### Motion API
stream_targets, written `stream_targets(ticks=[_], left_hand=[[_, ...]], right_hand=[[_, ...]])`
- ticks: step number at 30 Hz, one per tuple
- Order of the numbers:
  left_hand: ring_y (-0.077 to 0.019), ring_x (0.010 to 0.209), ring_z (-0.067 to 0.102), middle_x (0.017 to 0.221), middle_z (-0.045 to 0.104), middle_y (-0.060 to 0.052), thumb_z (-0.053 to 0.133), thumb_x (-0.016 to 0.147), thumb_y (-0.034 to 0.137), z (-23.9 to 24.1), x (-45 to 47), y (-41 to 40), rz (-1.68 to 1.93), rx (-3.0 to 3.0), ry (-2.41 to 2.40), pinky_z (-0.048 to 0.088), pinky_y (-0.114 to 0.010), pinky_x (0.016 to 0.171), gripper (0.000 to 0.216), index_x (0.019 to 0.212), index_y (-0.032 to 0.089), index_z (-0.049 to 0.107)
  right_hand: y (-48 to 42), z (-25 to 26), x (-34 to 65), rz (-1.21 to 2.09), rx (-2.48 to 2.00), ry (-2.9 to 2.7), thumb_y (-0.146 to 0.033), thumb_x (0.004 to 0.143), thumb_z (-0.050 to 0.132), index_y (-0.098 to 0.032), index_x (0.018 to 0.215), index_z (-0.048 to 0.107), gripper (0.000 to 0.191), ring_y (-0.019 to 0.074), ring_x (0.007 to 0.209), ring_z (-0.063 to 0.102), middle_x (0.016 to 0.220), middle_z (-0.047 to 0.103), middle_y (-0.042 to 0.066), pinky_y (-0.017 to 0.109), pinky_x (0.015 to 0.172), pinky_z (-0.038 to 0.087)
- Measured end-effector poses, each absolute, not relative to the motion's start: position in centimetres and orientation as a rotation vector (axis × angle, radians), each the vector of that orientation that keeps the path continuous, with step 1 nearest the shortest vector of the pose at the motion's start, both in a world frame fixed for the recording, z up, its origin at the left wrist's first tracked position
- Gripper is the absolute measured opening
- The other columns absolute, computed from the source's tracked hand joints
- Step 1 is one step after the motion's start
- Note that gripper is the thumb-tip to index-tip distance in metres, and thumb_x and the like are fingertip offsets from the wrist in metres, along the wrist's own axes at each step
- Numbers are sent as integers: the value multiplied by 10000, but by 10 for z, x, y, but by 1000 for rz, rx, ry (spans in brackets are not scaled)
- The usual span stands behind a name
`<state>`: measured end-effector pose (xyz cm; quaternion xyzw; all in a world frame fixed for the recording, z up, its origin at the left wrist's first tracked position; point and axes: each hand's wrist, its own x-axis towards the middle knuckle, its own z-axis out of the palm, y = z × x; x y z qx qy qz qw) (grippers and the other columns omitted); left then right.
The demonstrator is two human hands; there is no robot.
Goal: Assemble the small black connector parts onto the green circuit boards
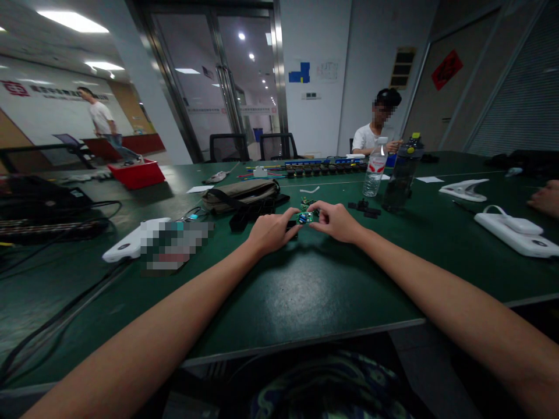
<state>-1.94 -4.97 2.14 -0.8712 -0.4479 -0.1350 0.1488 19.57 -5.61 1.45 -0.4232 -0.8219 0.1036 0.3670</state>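
Observation:
Between my two hands, just above the green table (288, 297), is a small green circuit board (305, 217) with blue and white parts on it. My left hand (271, 233) pinches the board's left edge between thumb and fingers. On the opposite edge, the thumb and bent fingers of my right hand (335, 221) grip it too. More green boards (307, 203) show right behind the held one; whether they are joined to it I cannot tell. Black plastic housings (244, 217) lie beyond my left hand, and small black pieces (365, 208) lie to the right of my right hand.
A grey-brown bag (240, 195) lies behind the housings. A water bottle (374, 169) and a dark bottle (402, 174) stand at right. White power banks (135, 240) with cables lie on the left and right. A person (371, 137) sits across; another person (102, 119) walks at far left.

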Motion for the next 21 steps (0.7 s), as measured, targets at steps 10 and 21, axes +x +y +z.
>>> stream_targets(ticks=[10,21], left_hand=[[-270,839,727,884,755,-79,369,984,540,20,-20,-48,-394,-2504,-1284,492,-310,692,484,1313,227,537],[-289,875,728,941,751,-116,299,1011,520,22,-17,-52,-335,-2491,-1332,501,-337,728,493,1312,196,516]], right_hand=[[-56,14,197,247,-1069,-2122,-233,797,689,-169,1039,634,257,82,516,458,581,513,-85,209,586,343],[-54,12,196,264,-1092,-2132,-299,832,670,-141,1025,659,250,89,517,430,578,538,-64,221,580,325]])
